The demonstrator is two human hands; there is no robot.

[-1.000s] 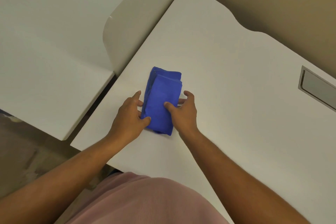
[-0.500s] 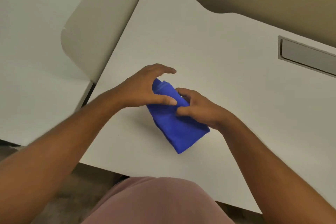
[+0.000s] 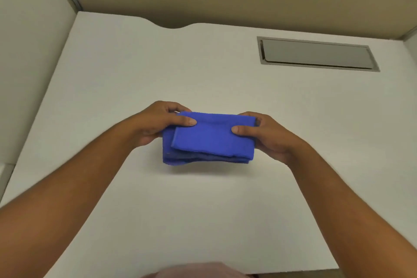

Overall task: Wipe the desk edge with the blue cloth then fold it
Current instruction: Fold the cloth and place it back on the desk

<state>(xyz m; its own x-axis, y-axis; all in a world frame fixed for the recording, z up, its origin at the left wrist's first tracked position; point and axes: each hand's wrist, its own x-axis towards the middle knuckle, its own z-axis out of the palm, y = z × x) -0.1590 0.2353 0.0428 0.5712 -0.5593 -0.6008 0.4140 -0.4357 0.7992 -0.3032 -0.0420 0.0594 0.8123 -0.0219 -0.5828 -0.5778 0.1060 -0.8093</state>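
Nearest, both forearms reach out over the desk (image 3: 203, 210), and the left hand (image 3: 155, 123) and right hand (image 3: 268, 134) each pinch one end of the cloth (image 3: 209, 140), thumbs on top. The cloth is folded in layers and held just above mid-desk. The layers sit uneven at the near edge, so loosening either pinch could let the fold slip open; beyond lies a grey hatch (image 3: 316, 54).

Hands (image 3: 158, 123) seemingly lifted, turned blue cloth (image 3: 209, 137) crosswise.
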